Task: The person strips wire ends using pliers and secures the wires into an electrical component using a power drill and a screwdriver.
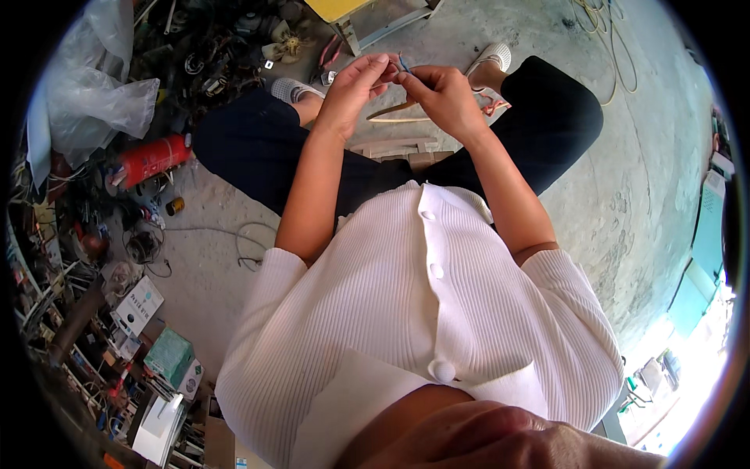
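Both hands meet in front of me, above the floor between my knees. My right hand (445, 95) is closed in a pinch on a short, thin blue wire (405, 66), whose tip sticks up between the hands. My left hand (358, 87) is closed too, thumb and fingers pressed together at the same wire. The fingertips hide most of the wire. Beyond my left hand, red-handled pliers (329, 51) lie on the floor. Near my right foot is another red-handled tool (494, 105), partly hidden.
A yellow-topped stool (337, 8) stands ahead. Parts and scrap crowd the left, with a red cylinder (160, 159), a clear plastic bag (101, 82) and a green box (169, 356). A loose cable (613, 47) curls on the concrete floor at the far right.
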`<state>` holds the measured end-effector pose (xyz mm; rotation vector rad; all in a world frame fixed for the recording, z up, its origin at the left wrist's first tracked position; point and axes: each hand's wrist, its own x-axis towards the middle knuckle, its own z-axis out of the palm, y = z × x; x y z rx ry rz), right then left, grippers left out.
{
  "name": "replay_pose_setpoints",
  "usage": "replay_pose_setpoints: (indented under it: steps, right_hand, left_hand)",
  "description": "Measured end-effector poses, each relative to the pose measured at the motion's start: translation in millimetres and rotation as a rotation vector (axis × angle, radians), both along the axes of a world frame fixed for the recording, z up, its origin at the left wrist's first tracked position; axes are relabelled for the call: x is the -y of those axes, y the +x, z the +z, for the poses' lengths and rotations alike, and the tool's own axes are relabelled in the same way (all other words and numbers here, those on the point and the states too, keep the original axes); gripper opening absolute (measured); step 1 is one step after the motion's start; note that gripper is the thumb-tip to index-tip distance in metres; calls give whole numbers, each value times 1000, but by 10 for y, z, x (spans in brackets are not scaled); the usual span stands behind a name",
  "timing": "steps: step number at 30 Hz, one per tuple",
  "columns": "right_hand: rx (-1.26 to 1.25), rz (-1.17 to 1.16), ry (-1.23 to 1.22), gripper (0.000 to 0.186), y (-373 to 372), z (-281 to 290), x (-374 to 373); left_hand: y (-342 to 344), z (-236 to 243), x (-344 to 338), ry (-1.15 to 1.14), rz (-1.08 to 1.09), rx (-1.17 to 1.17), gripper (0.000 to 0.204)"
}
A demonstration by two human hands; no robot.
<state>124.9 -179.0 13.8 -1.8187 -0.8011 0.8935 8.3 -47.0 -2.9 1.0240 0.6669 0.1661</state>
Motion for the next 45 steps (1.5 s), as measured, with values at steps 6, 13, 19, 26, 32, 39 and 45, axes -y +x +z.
replay_pose_setpoints:
  steps: [6, 13, 19, 26, 32, 39, 45]
  right_hand:
    - [100, 75, -51, 27, -157, 274, 75]
    - [71, 45, 54, 26, -195, 264, 166]
    - [94, 80, 59, 26, -281, 300, 195]
    - [30, -18, 197, 24, -307, 336, 163]
    - [157, -2, 440, 16, -296, 222, 54]
    - [148, 102, 178, 19, -340, 389, 67]
    - [493, 18, 262, 16, -425, 361, 16]
  left_hand:
    - [-53, -52, 35, -72, 155, 144, 19]
    - [-271, 8, -192, -350, 525, 171, 37]
    - [-298, 382, 136, 139, -50, 54, 33]
    - [-309, 399, 162, 134, 97, 131, 22]
    - [-384, 349, 89, 26, 140, 208, 20]
    - [-450, 423, 86, 14, 205, 102, 16]
    - [-405, 389, 91, 47, 275, 168, 15]
